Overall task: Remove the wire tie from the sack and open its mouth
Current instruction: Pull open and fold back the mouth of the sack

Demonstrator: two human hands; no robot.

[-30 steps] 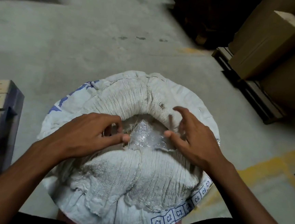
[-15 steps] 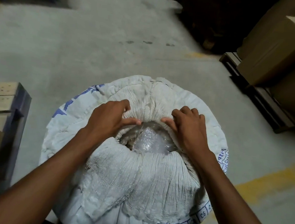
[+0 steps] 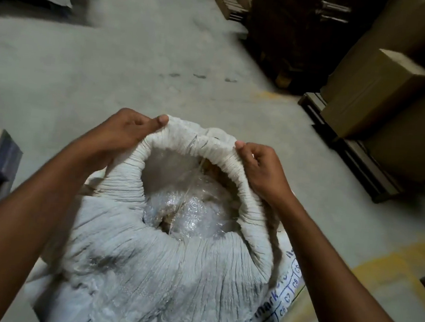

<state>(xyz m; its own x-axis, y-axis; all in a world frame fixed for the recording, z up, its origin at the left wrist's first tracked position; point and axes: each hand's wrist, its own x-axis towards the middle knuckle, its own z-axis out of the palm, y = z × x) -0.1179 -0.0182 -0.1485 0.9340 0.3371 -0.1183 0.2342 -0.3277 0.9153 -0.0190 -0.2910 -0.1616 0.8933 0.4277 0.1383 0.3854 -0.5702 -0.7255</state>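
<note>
I hold the rolled rim of the woven sack with both hands. My left hand has its fingers closed around the far-left part of the rim, and my right hand pinches the far-right part in the same way. The sack stands on the concrete floor just in front of me, and its mouth is pulled into a wide oval between my hands. I see no wire tie on it, so I judge that this step is done and only the opening remains.

Inside the mouth lies a clear plastic liner, crumpled and shiny. I cannot tell what is under it.

What can go wrong, I think, is this. The rim is thick with many folds, and if I pull the two sides unevenly, one side may slip out of my fingers and the mouth will fall shut. If I pull too hard toward me, the sack may lean and tip. A thin strand crosses the opening over the liner; it could catch and tear the plastic when I widen the mouth more.
</note>
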